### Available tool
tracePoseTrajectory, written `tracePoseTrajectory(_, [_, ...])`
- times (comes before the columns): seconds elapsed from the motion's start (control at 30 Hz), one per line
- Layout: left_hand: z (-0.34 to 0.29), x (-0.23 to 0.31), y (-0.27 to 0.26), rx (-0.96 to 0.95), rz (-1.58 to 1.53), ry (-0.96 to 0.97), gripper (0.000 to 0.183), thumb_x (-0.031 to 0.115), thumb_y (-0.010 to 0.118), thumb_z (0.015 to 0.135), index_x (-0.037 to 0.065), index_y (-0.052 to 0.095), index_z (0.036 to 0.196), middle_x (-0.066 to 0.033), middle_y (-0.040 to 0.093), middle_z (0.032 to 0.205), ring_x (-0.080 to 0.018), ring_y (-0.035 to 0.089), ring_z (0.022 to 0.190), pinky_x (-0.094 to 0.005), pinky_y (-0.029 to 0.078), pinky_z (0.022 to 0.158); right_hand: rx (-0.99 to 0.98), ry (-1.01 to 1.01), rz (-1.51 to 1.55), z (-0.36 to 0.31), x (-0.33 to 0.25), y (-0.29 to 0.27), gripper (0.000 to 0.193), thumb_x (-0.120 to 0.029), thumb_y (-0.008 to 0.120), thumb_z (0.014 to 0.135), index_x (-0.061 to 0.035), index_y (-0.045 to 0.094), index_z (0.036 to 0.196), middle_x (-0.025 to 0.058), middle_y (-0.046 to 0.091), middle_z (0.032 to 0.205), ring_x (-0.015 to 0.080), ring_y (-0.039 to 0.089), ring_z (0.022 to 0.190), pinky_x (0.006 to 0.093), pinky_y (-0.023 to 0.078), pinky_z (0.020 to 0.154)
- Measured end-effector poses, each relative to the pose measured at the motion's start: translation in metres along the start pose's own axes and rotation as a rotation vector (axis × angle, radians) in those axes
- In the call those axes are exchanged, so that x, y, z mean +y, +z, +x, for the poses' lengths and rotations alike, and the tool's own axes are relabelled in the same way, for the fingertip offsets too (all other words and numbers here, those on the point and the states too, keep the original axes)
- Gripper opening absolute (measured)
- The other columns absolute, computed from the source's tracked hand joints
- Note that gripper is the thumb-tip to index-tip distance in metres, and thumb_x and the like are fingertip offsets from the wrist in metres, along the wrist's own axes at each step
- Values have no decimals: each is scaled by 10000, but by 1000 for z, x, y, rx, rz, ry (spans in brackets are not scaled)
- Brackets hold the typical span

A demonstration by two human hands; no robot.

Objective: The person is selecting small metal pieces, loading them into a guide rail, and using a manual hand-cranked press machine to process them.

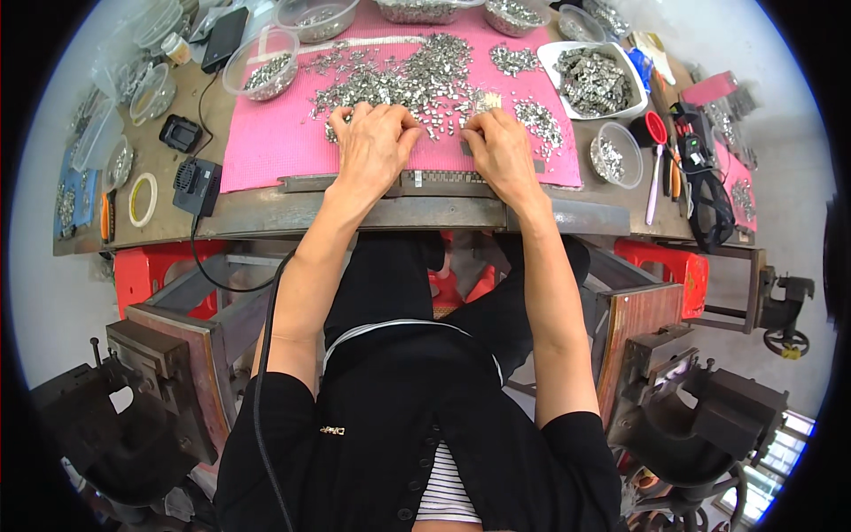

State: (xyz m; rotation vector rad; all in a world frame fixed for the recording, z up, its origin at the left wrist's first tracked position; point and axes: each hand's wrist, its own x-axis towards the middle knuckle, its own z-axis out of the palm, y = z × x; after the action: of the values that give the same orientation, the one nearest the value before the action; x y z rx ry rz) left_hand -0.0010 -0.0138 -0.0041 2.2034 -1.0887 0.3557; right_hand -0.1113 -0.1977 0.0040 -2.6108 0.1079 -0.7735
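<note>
My left hand [374,149] is bent over the near left part of a loose heap of small silvery metal pieces [425,75], its fingers curled downward. Thumb and fingers come together there, but what they hold is hidden. Across from it, my right hand [502,158] is closed in a pinch beside the heap's right end; its fingertips cover whatever is in them. Between the wrists, a row of small metal parts [448,177] lies along a dark metal bar [306,184] at the front of the pink mat [266,160].
Clear tubs of metal pieces [266,75] line the back. A white basin [634,111] stands at right, near a small round tub [638,168] and a red funnel-like cup [654,127]. A tape roll [133,199] and black charger [197,184] lie at left. Vises flank my seat.
</note>
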Motion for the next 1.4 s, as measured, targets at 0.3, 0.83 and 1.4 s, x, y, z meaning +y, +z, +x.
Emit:
tracePoseTrajectory(0.3, [-3,1,-6,-5,90,-9,125,265,775,854,145,770,890,0,673,848,-223,579,909,-477,299,992,-181,108,241,-34,-20,-38,61,-25,675,881,-15,619,902,128,596,889,334,582,880,428,447,834])
tracePoseTrajectory(0.83, [-19,45,2,33,-179,190,86,187,758,853,134,722,910,-14,646,901,-220,596,958,-465,342,994,-27,3,191,-47,-11,-34,106,36,646,875,-1,648,974,144,617,942,338,603,899,421,484,813])
tracePoseTrajectory(1.4, [-33,54,15,35,-250,230,134,60,735,836,59,709,968,-66,649,902,-267,596,893,-415,429,886,110,139,234,-61,-15,-20,81,-43,705,883,-47,713,964,88,670,937,278,585,875,384,451,799])
